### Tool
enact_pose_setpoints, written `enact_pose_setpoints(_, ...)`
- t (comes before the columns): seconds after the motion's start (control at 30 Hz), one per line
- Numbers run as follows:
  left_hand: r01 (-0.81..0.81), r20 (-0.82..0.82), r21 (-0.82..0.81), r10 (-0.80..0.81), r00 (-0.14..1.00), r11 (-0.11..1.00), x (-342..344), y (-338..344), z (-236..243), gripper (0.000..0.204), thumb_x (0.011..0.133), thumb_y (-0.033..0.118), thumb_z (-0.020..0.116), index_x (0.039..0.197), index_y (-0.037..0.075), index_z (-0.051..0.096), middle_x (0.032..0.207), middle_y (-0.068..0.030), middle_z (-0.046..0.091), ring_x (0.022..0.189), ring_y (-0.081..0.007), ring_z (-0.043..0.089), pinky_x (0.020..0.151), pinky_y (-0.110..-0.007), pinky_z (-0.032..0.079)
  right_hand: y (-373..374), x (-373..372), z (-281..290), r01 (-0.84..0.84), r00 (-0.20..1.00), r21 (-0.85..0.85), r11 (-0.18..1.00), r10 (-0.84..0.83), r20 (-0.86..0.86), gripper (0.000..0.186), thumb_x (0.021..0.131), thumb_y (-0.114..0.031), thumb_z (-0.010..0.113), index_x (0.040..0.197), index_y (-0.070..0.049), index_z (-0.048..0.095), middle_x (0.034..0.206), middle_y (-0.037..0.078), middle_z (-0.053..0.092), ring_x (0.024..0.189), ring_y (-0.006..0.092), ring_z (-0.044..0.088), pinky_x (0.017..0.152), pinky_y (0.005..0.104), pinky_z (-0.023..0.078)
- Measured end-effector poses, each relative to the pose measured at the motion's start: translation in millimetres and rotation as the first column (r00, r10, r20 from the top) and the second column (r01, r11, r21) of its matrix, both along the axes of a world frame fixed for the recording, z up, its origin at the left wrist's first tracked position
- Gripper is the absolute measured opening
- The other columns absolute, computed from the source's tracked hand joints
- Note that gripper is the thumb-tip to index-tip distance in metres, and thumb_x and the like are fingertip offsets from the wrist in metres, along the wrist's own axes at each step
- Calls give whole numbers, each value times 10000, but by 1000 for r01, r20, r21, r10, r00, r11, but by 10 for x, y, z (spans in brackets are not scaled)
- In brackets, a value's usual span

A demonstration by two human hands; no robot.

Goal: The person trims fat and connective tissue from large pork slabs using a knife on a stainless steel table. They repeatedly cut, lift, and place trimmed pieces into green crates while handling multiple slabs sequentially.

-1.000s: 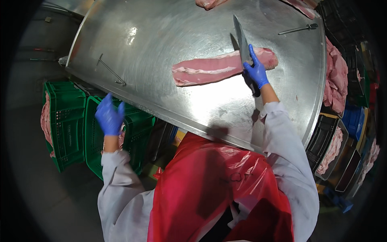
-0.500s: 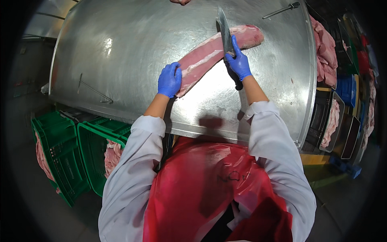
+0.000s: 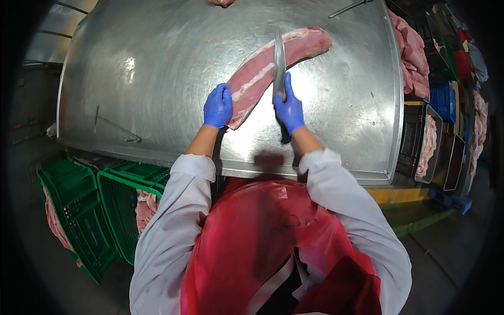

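A long strip of pink meat, like a pork loin [image 3: 305, 43], lies slantwise on the steel table [image 3: 173, 68]. My left hand [image 3: 218, 106], in a blue glove, is closed on its near left end, fingers curled over the edge. In my right hand [image 3: 289, 107], gloved alike, is a knife [image 3: 280, 59] with a black handle. Its long blade points away from me and passes over the middle of the meat. Whether the edge touches or cuts the meat, I cannot tell.
A thin metal rod [image 3: 118, 127] lies on the table's left; another rod [image 3: 347, 9] lies far right. Green crates [image 3: 113, 220] with meat stand below the left edge. Past the right edge are piled meat [image 3: 411, 52], a blue crate [image 3: 443, 102] and trays of meat [image 3: 428, 147].
My right hand has drawn the knife toward me and leftward across the meat. My left hand keeps its hold on the meat's end. The whole view has shifted slightly.
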State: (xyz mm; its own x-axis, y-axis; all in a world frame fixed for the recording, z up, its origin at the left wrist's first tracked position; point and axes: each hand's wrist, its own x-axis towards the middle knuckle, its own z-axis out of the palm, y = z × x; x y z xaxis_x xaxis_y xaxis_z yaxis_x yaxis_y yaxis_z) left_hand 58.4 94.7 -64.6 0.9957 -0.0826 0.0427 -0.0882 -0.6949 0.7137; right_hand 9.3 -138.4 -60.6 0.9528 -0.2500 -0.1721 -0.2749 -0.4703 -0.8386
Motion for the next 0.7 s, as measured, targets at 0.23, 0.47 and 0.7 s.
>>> enact_pose_setpoints(0.23, -144, -14, -61, 144, 990, 988, 10, 58, -162, 208, 980, 259, 494, 1052, 84, 581, 917, -223, 684, 840, -419, 665, 732, -503, 510, 85, -441, 151, -17, 986, 292, 956, 65, -155, 778, 954, -149, 578, 1593, -247, 146, 803, 117, 675, 667, 188, 663, 660, 336, 554)
enact_pose_setpoints(0.47, -171, 393, 105, 117, 912, 980, 248, -160, 142, 163, 812, 159, 652, 899, 29, 608, 889, -164, 606, 876, -355, 598, 772, -460, 474, -491, -1757, 368, -129, 972, 438, 890, 201, -122, 812, 944, -20, 554, 1598, -244, 128, 778, 64, 636, 596, 126, 592, 582, 293, 541)
enact_pose_setpoints(0.7, 166, 106, 431, -233, 967, 887, 767, -1335, 313, 181, 839, 207, 639, 929, 52, 668, 924, -195, 671, 897, -405, 651, 784, -494, 529, -882, -475, 374, 68, 994, 459, 886, -98, 41, 823, 947, 14, 543, 1599, -259, 123, 848, 30, 614, 618, 80, 544, 553, 241, 500)
